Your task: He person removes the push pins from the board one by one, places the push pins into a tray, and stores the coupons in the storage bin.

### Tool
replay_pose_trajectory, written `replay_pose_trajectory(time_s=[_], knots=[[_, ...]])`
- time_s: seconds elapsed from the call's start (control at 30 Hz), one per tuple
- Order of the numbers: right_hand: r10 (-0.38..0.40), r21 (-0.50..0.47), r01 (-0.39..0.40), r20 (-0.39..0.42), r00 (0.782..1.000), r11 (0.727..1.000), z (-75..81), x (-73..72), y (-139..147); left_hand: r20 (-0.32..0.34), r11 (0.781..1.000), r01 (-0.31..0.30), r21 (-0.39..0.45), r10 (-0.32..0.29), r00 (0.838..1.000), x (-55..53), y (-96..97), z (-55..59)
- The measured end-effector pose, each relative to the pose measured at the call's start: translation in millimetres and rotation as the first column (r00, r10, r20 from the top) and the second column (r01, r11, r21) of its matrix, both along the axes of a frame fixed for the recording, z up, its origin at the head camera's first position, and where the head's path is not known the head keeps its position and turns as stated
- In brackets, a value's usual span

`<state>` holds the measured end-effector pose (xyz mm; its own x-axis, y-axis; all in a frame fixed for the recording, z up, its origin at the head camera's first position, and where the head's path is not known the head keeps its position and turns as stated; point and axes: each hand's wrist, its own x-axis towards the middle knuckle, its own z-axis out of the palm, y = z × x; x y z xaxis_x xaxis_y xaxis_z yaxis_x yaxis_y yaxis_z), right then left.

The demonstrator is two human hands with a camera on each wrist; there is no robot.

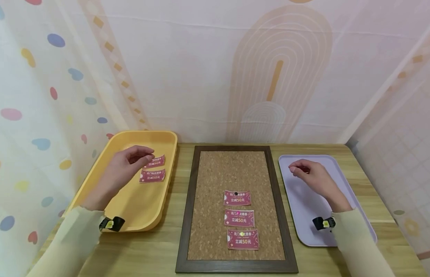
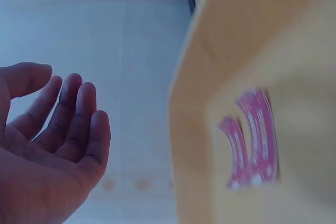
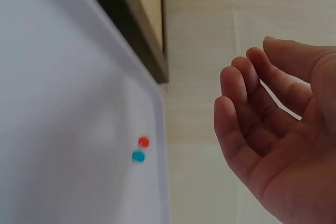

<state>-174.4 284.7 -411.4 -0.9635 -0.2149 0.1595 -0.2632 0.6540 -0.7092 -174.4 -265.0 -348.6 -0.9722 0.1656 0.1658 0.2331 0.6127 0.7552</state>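
My left hand point(image 1: 126, 165) hovers over the yellow tray point(image 1: 124, 209), its fingers loosely curved and holding nothing. Two pink coupons lie in that tray; the nearer coupon point(image 1: 152, 176) shows fully, while my fingertips partly cover the farther coupon point(image 1: 158, 161). Above the lilac tray point(image 1: 306, 227) my right hand point(image 1: 313, 177) is also loosely curved with nothing in it. A red pushpin point(image 3: 144, 141) and a teal pushpin point(image 3: 138, 156) sit in the lilac tray in the right wrist view; in the head view my right hand hides them.
Between the trays lies a dark-framed corkboard point(image 1: 232, 169). Three coupons run down its lower part: one with a black pin point(image 1: 236, 194), one with a pink pin point(image 1: 238, 212), one with a yellow pin point(image 1: 241, 234). A patterned curtain point(image 1: 187, 77) hangs behind the wooden table point(image 1: 145, 254).
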Motion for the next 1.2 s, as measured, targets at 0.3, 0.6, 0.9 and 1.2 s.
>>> replay_pose_trajectory(time_s=[0.3, 0.6, 0.9, 1.2], knots=[[-0.005, -0.059, 0.003, -0.029, 1.0, 0.998, 5.1, 7.4, -22, 0.001, 0.985, 0.1, 0.142, -0.101, 0.995, 16.6, 39.1, 6.7], [0.033, -0.108, -0.036, -0.032, 0.999, 0.993, 9.4, 14.0, -42, -0.009, 0.977, 0.16, 0.142, -0.16, 0.987, 24.6, 67.7, 2.5], [0.084, -0.143, -0.084, -0.007, 0.996, 0.986, 7.2, 19.6, -65, 0.024, 0.963, 0.199, 0.179, -0.207, 0.978, 26.8, 97.6, -13.6], [0.148, -0.148, -0.146, 0.006, 0.989, 0.978, 1.8, 21.0, -88, 0.118, 0.939, 0.237, 0.249, -0.272, 0.955, 29.8, 126.2, -35.9]])
